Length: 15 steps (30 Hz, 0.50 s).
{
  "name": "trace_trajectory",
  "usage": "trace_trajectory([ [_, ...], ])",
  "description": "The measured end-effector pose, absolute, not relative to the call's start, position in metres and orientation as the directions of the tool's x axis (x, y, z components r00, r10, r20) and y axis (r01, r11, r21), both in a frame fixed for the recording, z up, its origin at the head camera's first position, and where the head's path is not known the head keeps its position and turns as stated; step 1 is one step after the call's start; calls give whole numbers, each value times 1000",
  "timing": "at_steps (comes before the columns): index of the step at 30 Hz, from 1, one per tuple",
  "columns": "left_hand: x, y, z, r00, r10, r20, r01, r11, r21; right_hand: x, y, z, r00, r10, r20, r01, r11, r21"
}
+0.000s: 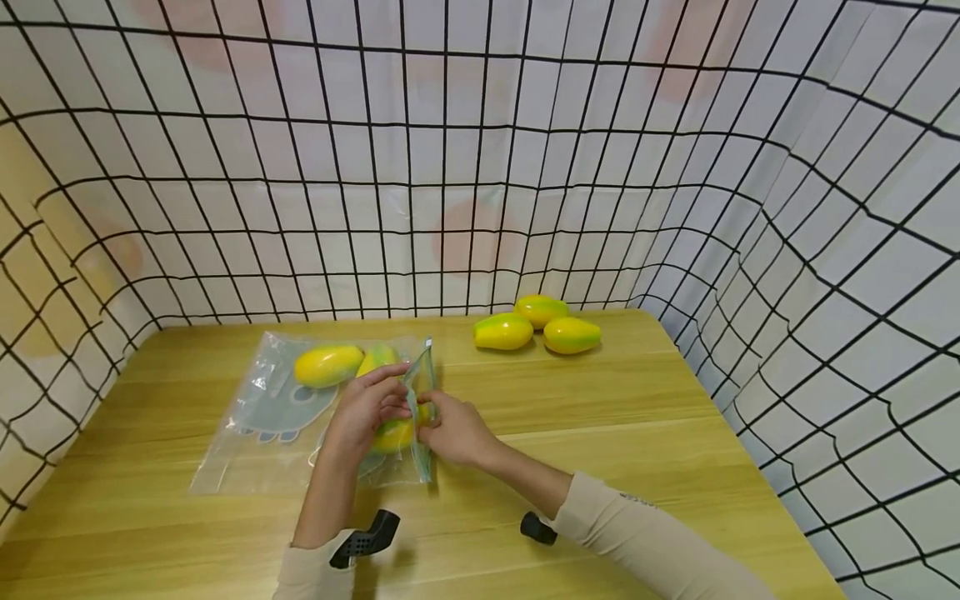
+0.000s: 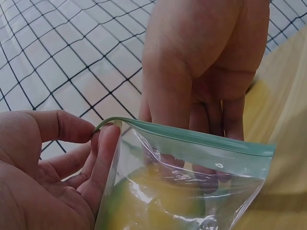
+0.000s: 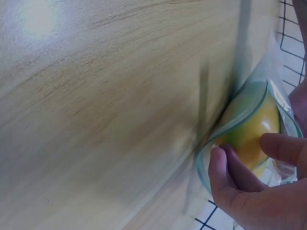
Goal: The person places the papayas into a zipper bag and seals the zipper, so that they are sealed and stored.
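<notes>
A clear zip bag (image 1: 232, 462) with a blue-grey cartoon print and a green zip edge lies on the table, its mouth facing right. Two yellow-green mangoes, one at the left (image 1: 327, 367) and one beside it (image 1: 377, 358), are inside. My left hand (image 1: 363, 410) pinches the bag's rim (image 2: 201, 137) between thumb and fingers. At the parted mouth, my right hand (image 1: 459, 429) has its fingers inside and holds another mango (image 3: 261, 124), thumb and fingertips on its near end. The bag's film covers most of that mango.
Three more mangoes, a left one (image 1: 503, 332), a rear one (image 1: 542, 310) and a right one (image 1: 572, 335), sit together at the table's back edge. A black wire grid (image 1: 442, 182) before a pale sheet encloses the back and sides of the wooden table (image 1: 637, 467).
</notes>
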<state>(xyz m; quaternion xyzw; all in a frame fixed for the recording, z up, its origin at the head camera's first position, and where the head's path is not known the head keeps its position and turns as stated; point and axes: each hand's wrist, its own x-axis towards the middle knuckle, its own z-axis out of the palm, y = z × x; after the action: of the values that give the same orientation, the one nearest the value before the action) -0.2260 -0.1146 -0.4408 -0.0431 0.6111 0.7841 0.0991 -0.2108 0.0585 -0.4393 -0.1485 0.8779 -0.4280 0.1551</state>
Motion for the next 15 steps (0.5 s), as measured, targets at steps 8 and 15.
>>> trace_trajectory([
  [8,-227,-116,-441,-982,89,-169,-182,-173,968,-213,61,-440,-903,-404,-145,-129,578,-806],
  [15,-226,-119,-442,-981,91,-172,-184,-148,972,-215,66,-437,-903,-405,-147,-130,581,-803],
])
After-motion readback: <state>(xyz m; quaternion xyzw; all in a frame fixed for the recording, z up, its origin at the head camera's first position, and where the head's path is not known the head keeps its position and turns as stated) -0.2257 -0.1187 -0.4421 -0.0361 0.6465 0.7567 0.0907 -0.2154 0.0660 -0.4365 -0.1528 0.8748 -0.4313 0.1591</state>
